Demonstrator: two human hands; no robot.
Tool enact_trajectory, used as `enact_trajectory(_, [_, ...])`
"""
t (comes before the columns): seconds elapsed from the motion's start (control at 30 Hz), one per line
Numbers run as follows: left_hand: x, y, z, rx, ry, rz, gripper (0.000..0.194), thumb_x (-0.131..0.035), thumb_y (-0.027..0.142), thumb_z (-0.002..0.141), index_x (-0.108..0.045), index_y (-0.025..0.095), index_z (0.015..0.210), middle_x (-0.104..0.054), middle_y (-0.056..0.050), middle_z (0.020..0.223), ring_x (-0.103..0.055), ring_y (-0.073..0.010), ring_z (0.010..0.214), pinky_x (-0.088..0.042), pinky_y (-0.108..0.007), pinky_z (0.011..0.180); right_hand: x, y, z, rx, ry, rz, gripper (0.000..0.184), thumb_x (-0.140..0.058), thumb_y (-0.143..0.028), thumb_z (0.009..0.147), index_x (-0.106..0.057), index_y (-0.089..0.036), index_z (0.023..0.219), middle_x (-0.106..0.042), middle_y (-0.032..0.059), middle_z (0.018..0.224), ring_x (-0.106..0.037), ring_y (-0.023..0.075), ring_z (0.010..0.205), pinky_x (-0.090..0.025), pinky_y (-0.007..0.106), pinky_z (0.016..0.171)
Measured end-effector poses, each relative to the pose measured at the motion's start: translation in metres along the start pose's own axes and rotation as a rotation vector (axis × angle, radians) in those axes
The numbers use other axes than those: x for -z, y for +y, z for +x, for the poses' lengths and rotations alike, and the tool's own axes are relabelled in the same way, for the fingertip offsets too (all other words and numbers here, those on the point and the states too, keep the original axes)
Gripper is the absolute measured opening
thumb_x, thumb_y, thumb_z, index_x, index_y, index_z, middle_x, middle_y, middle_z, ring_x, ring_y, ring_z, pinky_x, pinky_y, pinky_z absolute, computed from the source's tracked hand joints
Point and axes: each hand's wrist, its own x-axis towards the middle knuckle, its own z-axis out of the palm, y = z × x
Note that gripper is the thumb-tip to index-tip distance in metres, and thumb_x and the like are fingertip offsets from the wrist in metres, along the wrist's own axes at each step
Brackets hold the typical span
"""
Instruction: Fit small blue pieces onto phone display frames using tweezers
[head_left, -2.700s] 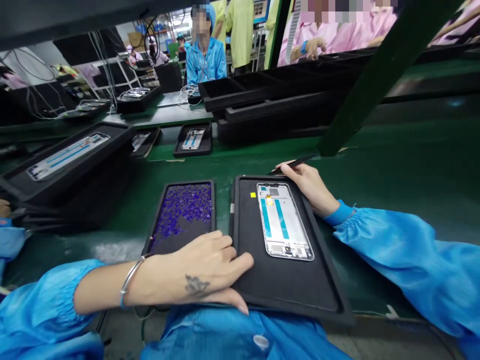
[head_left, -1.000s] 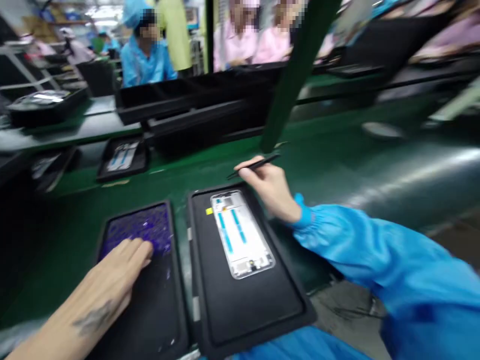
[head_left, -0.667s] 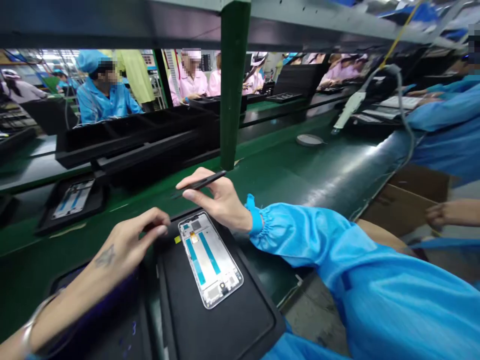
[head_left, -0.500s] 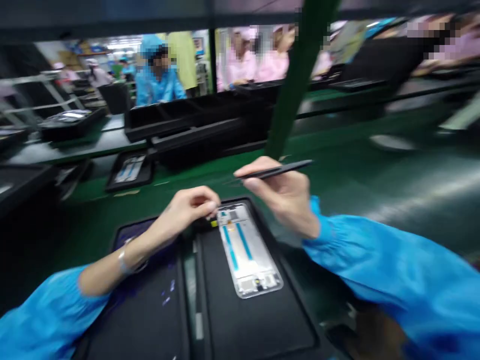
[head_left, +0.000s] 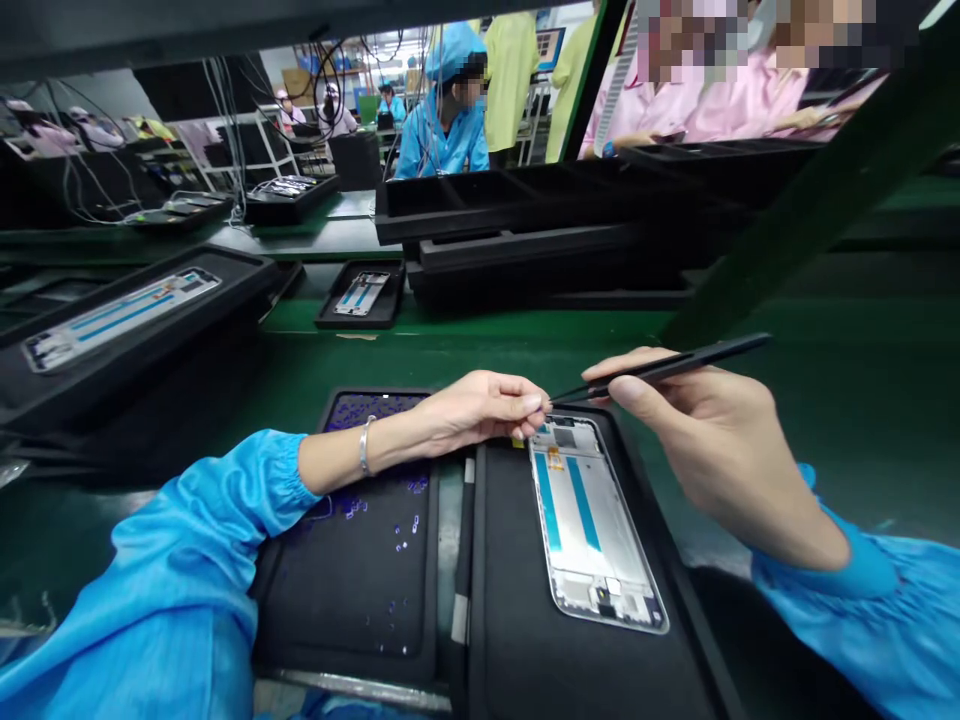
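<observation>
On the right tray [head_left: 517, 600] the phone frame [head_left: 616, 520] lies slanted; scratching could be caused by a dropped right hand [head_left: 716, 425]. Tweezers [head_left: 682, 364] are held there, tips at the left hand [head_left: 487, 412], pinched narrow (contents cannot be told); a slip could be caused by over-squeezing. Room: green bench [head_left: 450, 350] beyond far rims; narrow gap before left tray [head_left: 337, 600].

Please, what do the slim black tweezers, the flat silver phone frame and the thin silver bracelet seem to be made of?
Slim black tweezers: perhaps coated metal, judging by the fine tips and dark, low-sheen body; plastic is possible.
Flat silver phone frame: likely metal, with a smooth greyish sheen.
Thin silver bracelet: apparently polished metal, given its bright highlights.
</observation>
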Motion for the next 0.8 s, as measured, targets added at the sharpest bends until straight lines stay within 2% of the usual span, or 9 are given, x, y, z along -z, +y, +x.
enact_trajectory(0.23, [0.001, 0.0, 0.0, 0.005, 0.005, -0.01, 0.025, -0.068, 0.028, 0.084, -0.057, 0.007, 0.092, -0.054, -0.004, 0.082, -0.052, -0.0052, 0.07, -0.04, -0.018, 0.069, -0.002, -0.01, 0.0, 0.096, -0.1, -0.04, 0.009, -0.06, -0.023, 0.091, -0.068, -0.02, 0.092, -0.065, -0.0008, 0.092, -0.059, 0.0081, 0.082, -0.048, 0.016, 0.068])
enact_trajectory(0.47, [0.0, 0.0, 0.0, 0.037, 0.001, -0.054, 0.028, -0.067, 0.03, 0.085, -0.054, 0.005, 0.084, -0.052, -0.003, 0.078, -0.05, -0.0055, 0.067, -0.038, -0.018, 0.066, -0.003, -0.008, 0.001, 0.048, -0.096, -0.056, 0.012, -0.06, -0.028, 0.092, -0.069, -0.02, 0.093, -0.065, -0.0009, 0.093, -0.06, 0.0084, 0.084, -0.047, 0.017, 0.071])
enact_trajectory(0.57, [-0.002, 0.002, 0.0, 0.044, -0.019, -0.047, 0.03, -0.065, 0.033, 0.086, -0.053, 0.006, 0.082, -0.051, -0.003, 0.078, -0.049, -0.0053, 0.067, -0.038, -0.018, 0.066, -0.004, -0.003, 0.002, -0.034, -0.083, 0.0, 0.015, -0.062, -0.034, 0.091, -0.07, -0.021, 0.093, -0.065, -0.0011, 0.094, -0.06, 0.008, 0.084, -0.046, 0.015, 0.07])
enact_trajectory(0.7, [-0.005, 0.003, -0.001, 0.044, -0.012, -0.02, 0.03, -0.064, 0.033, 0.087, -0.053, 0.006, 0.081, -0.05, -0.003, 0.078, -0.048, -0.0052, 0.066, -0.038, -0.019, 0.065, -0.005, 0.004, 0.003, -0.249, -0.071, 0.155, 0.024, -0.067, -0.044, 0.086, -0.071, -0.021, 0.092, -0.066, 0.0013, 0.086, -0.061, 0.0103, 0.077, -0.047, 0.018, 0.068])
enact_trajectory(0.8, [-0.006, 0.003, -0.001, 0.041, -0.007, -0.007, 0.029, -0.063, 0.032, 0.088, -0.053, 0.006, 0.081, -0.051, -0.003, 0.077, -0.048, -0.0054, 0.065, -0.038, -0.018, 0.065, -0.005, 0.006, 0.004, -0.355, -0.089, 0.254, 0.03, -0.069, -0.047, 0.083, -0.071, -0.019, 0.093, -0.066, 0.0041, 0.084, -0.061, 0.0128, 0.076, -0.047, 0.021, 0.068])
